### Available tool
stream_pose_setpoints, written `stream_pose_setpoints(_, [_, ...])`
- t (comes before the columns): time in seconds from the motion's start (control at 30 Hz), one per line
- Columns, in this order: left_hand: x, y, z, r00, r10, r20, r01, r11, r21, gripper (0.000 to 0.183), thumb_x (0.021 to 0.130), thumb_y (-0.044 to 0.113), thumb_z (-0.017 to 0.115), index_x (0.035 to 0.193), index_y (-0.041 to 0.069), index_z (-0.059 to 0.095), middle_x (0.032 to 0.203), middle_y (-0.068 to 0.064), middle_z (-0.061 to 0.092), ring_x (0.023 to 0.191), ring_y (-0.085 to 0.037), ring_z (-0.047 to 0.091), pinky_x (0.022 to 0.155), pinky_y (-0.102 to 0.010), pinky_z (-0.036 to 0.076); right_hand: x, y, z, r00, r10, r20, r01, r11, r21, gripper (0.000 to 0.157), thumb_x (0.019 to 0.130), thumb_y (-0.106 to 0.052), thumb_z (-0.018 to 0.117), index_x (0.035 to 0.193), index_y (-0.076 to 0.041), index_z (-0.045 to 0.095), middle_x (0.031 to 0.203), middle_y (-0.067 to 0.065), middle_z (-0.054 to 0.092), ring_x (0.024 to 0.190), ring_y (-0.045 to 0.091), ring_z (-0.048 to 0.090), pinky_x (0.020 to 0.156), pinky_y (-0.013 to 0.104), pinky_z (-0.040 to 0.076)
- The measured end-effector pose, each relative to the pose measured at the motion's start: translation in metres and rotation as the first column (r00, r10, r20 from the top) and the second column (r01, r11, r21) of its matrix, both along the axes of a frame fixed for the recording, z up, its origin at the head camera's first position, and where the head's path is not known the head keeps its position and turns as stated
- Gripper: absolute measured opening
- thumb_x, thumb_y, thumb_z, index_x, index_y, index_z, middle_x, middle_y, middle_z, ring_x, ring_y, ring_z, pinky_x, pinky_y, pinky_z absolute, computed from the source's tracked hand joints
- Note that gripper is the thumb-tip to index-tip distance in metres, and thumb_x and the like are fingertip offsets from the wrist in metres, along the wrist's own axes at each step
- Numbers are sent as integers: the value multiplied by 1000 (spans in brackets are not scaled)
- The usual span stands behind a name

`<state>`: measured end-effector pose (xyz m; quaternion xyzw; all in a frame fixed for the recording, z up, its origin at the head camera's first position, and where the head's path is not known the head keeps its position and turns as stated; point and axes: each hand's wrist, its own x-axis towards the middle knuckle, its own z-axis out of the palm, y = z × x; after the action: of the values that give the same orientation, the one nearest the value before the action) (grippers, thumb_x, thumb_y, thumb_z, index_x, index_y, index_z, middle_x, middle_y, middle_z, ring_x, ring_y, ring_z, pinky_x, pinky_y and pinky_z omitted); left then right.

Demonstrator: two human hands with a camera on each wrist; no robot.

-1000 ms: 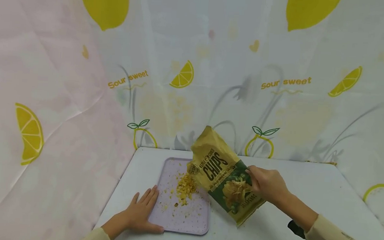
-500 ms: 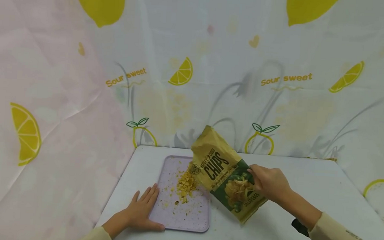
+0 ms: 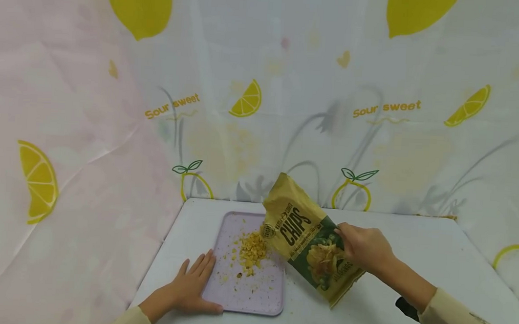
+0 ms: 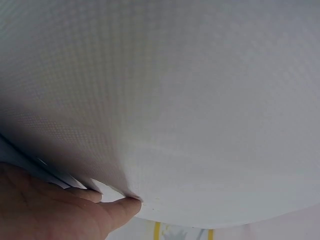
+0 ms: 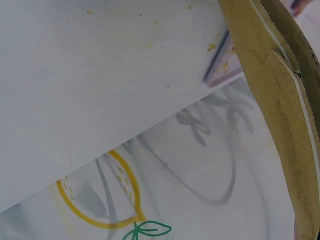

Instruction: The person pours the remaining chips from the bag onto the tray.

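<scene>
In the head view my right hand (image 3: 367, 248) grips the lower right side of a yellow and green chip bag (image 3: 302, 232). The bag tilts, its upper end leaning left over the right side of a lilac tray (image 3: 217, 297). On the tray lies a heap of crushed yellow chips (image 3: 251, 249), with crumbs scattered round it. My left hand (image 3: 189, 285) lies with fingers extended at the tray's left edge, thumb by the front corner. The left wrist view shows part of that hand (image 4: 60, 212). In the right wrist view the bag (image 5: 275, 100) shows edge-on, and the right hand is out of sight.
All this is on a white table (image 3: 411, 287), with a few crumbs (image 5: 211, 47) on it beside the tray. A lemon-printed curtain (image 3: 307, 86) stands behind the table, and pinkish cloth (image 3: 78, 172) hangs along the left.
The chip bag and my right hand have shifted slightly to the right, uncovering a little more of the tray and heap. My left hand keeps its place by the tray.
</scene>
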<state>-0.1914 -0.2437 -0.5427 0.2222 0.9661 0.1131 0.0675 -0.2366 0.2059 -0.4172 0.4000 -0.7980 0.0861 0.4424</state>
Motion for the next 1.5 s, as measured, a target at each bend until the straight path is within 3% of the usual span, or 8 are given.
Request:
stream_pose_setpoints(0.13, [-4, -2, 0, 1000, 12, 4, -12, 1000, -18, 134, 68, 89, 58, 156, -3, 17, 165, -23, 9, 150, -44, 16, 110, -74, 11, -2, -5, 2, 1000, 6, 3, -6, 999, 48, 45, 109, -32, 30, 73, -11, 49, 53, -13, 24, 50, -4, 10, 38, 13, 16])
stream_pose_setpoints(0.3, [-6, -1, 0, 1000, 15, 14, -14, 1000, -15, 134, 67, 89, 57, 156, -2, 16, 166, -21, 7, 151, -43, 14, 111, -74, 11, 1, -3, -2, 996, -44, 77, 34, 992, 123, 48, 109, -36, 24, 73, -14, 47, 54, -14, 25, 52, -4, 10, 42, 12, 15])
stream_pose_setpoints(0.6, [-5, 1, 2, 1000, 19, 16, -18, 999, -28, 134, 67, 89, 58, 157, -2, 15, 165, -21, 7, 151, -44, 14, 111, -74, 11, -2, 2, 2, 1000, 17, 17, -17, 1000, -13, 45, 109, -31, 32, 78, -9, 57, 50, -12, 33, 48, -6, 14, 37, 12, 19])
stream_pose_setpoints(0.83, [-3, 1, -1, 1000, 7, 2, -7, 1000, 6, 133, 68, 87, 60, 156, -3, 15, 165, -23, 8, 150, -45, 16, 110, -75, 11, 1, 2, -2, 998, -24, 50, 19, 996, 89, 47, 109, -35, 27, 75, -12, 50, 51, -12, 35, 51, -4, 10, 40, 12, 15])
stream_pose_setpoints(0.97, [-2, 0, 0, 1000, 14, 8, -14, 1000, 17, 134, 67, 88, 59, 156, -3, 15, 165, -22, 8, 150, -45, 15, 111, -74, 9, 2, 2, -1, 999, -4, 36, 2, 998, 67, 46, 109, -34, 29, 78, -11, 54, 51, -12, 37, 51, -5, 10, 39, 12, 16])
stream_pose_setpoints(1.13, [-3, 0, 5, 999, 10, 31, -10, 1000, 5, 134, 68, 87, 59, 156, -3, 15, 165, -21, 6, 151, -43, 13, 112, -73, 8, 1, 0, 1, 999, 13, 31, -13, 1000, -6, 46, 109, -33, 31, 76, -9, 55, 50, -13, 30, 49, -6, 12, 37, 11, 16])
stream_pose_setpoints(1.3, [-5, 1, 3, 1000, 13, 29, -13, 1000, -5, 134, 67, 87, 60, 156, -2, 15, 165, -22, 7, 151, -44, 14, 111, -74, 10, 1, -1, -2, 994, -16, 111, 10, 998, 59, 48, 108, -38, 26, 75, -14, 50, 52, -15, 28, 51, -7, 12, 41, 10, 15])
stream_pose_setpoints(1.5, [-4, 1, -5, 1000, 11, 4, -11, 1000, -17, 135, 66, 90, 57, 156, -2, 16, 165, -21, 8, 151, -42, 14, 111, -73, 10, 2, 5, -5, 997, -18, 77, 13, 998, 68, 48, 109, -37, 27, 78, -12, 54, 51, -14, 33, 53, -7, 9, 40, 11, 15])
